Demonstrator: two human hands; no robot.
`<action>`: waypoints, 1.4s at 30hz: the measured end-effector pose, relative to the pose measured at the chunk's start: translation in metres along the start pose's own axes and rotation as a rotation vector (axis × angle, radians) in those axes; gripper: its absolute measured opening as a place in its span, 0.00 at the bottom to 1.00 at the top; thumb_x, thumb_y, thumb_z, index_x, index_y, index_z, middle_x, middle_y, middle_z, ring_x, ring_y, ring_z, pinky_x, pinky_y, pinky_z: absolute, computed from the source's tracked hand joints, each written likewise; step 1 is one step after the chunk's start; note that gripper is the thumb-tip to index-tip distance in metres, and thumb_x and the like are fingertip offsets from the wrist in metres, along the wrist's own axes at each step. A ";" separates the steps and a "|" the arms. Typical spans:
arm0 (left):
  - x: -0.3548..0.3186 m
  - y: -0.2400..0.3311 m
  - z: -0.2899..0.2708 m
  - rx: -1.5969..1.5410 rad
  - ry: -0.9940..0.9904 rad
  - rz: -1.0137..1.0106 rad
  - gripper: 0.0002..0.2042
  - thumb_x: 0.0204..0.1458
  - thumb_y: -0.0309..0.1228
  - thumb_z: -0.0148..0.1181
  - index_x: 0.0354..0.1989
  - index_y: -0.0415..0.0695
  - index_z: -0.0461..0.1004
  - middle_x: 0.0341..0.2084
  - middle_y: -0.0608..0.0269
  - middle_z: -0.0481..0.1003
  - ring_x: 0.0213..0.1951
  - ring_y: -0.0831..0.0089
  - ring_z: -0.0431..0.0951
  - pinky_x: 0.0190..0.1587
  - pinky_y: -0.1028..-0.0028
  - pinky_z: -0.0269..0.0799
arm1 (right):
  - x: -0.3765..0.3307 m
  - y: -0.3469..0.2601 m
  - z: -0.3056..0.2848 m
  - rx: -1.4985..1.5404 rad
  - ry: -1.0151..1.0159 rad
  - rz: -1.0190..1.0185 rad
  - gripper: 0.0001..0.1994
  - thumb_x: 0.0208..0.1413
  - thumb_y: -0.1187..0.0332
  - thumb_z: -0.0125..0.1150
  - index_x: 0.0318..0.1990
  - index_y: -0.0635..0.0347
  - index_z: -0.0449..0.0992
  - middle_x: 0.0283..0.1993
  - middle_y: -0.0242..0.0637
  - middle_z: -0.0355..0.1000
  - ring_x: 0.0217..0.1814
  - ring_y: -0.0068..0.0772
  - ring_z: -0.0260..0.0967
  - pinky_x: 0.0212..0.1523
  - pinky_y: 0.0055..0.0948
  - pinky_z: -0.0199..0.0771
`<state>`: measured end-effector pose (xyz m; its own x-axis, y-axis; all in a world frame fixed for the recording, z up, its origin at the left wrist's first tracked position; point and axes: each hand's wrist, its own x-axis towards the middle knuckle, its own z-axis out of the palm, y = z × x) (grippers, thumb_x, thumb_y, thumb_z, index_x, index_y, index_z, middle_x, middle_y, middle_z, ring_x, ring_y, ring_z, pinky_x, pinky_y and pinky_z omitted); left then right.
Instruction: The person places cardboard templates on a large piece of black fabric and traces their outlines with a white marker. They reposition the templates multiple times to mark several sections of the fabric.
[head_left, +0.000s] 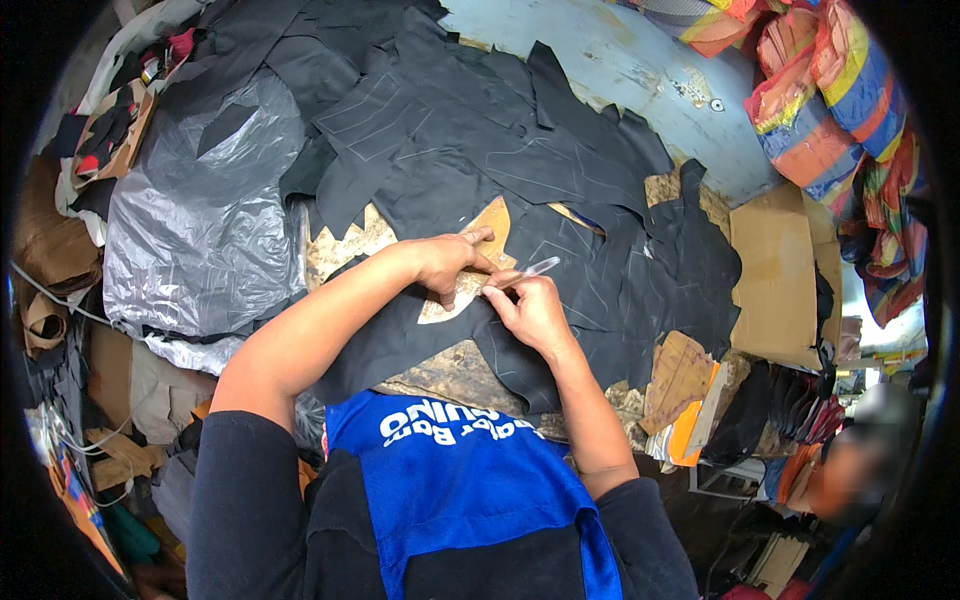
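Note:
A tan card template (490, 222) with a pointed outline lies on black sheet material (400, 180) that looks like leather. My left hand (445, 264) presses down on it with fingers and thumb spread apart, covering its middle. In my right hand (530, 312) a clear-barrelled pen (541, 267) is pinched. Its point is near the template's right edge, hidden by the fingers. Thin pale outlines are drawn on the black sheets around both hands.
Black sheets overlap across the worktable, whose worn surface (450, 372) shows in gaps. Clear plastic sheeting (205, 220) covers a pile at left. An open cardboard box (775, 280) stands at right, below striped woven bags (810, 110). Card pieces (678, 382) lie at the near right edge.

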<state>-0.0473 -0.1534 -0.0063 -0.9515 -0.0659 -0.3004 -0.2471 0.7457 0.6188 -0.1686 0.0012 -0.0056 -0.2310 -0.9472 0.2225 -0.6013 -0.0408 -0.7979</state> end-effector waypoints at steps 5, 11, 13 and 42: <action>-0.003 0.001 0.001 0.006 0.021 -0.005 0.44 0.21 0.24 0.72 0.58 0.60 0.67 0.66 0.47 0.43 0.60 0.54 0.61 0.59 0.69 0.62 | -0.006 -0.008 -0.019 -0.024 0.117 0.172 0.08 0.49 0.72 0.60 0.28 0.70 0.74 0.21 0.43 0.72 0.22 0.29 0.72 0.25 0.29 0.70; -0.032 0.037 0.038 0.245 0.096 -0.043 0.41 0.30 0.40 0.73 0.60 0.56 0.64 0.64 0.42 0.47 0.43 0.51 0.76 0.47 0.63 0.72 | 0.044 0.024 -0.012 0.551 0.239 0.121 0.06 0.57 0.71 0.55 0.35 0.67 0.72 0.29 0.34 0.72 0.32 0.25 0.74 0.34 0.22 0.75; -0.053 0.054 0.056 0.206 0.124 -0.082 0.39 0.32 0.45 0.71 0.59 0.56 0.64 0.64 0.42 0.49 0.41 0.51 0.77 0.44 0.62 0.74 | 0.057 0.039 0.003 0.357 0.181 0.135 0.05 0.56 0.72 0.55 0.33 0.66 0.72 0.27 0.32 0.71 0.28 0.19 0.70 0.31 0.18 0.71; -0.099 0.072 0.106 -0.469 0.696 -0.163 0.19 0.33 0.24 0.60 0.40 0.43 0.76 0.48 0.51 0.73 0.29 0.72 0.78 0.31 0.75 0.72 | 0.047 0.028 0.001 0.303 0.128 0.264 0.08 0.58 0.68 0.53 0.36 0.65 0.71 0.24 0.33 0.72 0.24 0.20 0.70 0.25 0.19 0.69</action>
<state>0.0482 -0.0229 -0.0090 -0.7555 -0.6551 0.0073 -0.2952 0.3503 0.8889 -0.1953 -0.0448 -0.0183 -0.4521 -0.8910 0.0406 -0.2611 0.0886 -0.9612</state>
